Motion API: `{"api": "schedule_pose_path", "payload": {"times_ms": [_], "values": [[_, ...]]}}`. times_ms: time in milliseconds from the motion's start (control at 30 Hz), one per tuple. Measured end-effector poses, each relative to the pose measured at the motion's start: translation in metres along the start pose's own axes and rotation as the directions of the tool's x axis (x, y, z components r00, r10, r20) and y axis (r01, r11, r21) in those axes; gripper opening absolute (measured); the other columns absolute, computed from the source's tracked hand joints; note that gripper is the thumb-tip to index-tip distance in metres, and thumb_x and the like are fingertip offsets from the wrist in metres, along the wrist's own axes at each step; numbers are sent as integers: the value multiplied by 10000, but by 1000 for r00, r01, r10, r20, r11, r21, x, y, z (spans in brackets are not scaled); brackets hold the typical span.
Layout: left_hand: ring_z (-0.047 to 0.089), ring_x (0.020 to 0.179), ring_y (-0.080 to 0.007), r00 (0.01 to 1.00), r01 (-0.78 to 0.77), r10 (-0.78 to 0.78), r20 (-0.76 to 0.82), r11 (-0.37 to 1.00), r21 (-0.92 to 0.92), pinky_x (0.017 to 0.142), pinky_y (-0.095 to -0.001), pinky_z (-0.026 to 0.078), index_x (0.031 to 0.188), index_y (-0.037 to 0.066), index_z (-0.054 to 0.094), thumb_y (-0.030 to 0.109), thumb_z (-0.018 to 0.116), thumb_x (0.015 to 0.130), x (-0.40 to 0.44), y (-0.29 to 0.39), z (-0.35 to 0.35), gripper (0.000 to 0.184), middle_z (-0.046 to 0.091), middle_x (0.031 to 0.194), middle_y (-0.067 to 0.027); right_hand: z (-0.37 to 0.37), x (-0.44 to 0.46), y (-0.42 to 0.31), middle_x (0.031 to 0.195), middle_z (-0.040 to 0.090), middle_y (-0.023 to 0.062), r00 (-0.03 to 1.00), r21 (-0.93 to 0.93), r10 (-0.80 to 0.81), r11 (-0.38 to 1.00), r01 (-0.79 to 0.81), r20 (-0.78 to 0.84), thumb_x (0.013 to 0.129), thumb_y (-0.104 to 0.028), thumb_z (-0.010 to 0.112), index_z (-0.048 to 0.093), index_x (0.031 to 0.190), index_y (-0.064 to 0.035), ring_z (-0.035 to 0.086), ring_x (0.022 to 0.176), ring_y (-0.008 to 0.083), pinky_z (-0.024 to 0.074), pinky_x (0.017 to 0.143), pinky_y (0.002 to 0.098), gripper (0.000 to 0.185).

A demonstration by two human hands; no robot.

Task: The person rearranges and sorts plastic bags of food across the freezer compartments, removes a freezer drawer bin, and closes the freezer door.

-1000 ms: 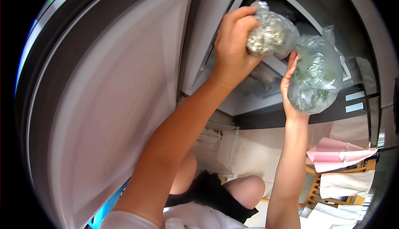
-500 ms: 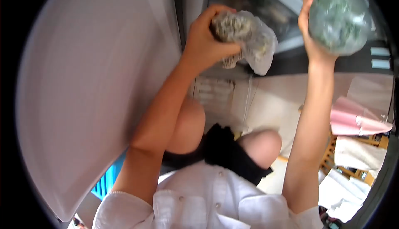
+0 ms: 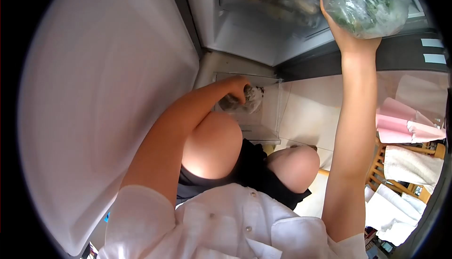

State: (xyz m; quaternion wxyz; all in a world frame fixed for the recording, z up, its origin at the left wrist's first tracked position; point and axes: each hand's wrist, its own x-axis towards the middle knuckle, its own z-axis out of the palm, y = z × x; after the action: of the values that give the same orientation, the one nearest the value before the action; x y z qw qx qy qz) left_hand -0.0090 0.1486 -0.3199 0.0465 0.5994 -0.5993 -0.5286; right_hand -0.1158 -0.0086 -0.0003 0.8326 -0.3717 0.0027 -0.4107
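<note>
My left hand reaches down beside my knee, its fingers closed round a clear plastic bag of greyish-brown food whose kind I cannot make out. That bag is inside a see-through plastic drawer low on the floor. Raised at the upper right, my right hand grips a clear plastic bag of green leafy vegetables. Most of the right hand's fingers are hidden behind this bag.
An open fridge door fills the left side. Ahead, a fridge compartment has a see-through drawer front with blurred food behind it. On the right are a pink cloth and a wooden rack with white cloths.
My left hand has lowered its bag from in front of the fridge into the see-through drawer on the floor. My right hand still holds the greens, slightly further up and left in view.
</note>
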Motion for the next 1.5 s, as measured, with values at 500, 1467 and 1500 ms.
{"api": "schedule_pose_path", "payload": {"times_ms": [500,1467,1500], "values": [[641,853,-281,976,-216,204,81,816,536,737,-432,520,1036,98,661,369,748,741,85,-103,76,410,683,966,-123,15,4,-2,1440,434,199,990,393,137,912,-116,-25,961,-258,531,447,1395,-44,576,1220,290,512,880,415,491],[589,957,-332,-363,27,342,-866,934,358,835,-385,494,1045,-26,569,7,684,672,-120,213,-297,391,595,1014,-179,-3,-4,0,1468,442,143,965,256,207,936,-244,164,963,-277,534,441,1418,-60,459,1320,286,454,995,411,512],[569,877,-343,-465,5,377,-801,906,424,726,-406,490,906,15,549,-29,683,561,-119,211,-284,372,575,884,-147,-5,-3,1,1458,452,140,952,253,235,926,-280,196,963,-304,536,434,1420,-62,478,1295,283,442,1021,425,527]]}}
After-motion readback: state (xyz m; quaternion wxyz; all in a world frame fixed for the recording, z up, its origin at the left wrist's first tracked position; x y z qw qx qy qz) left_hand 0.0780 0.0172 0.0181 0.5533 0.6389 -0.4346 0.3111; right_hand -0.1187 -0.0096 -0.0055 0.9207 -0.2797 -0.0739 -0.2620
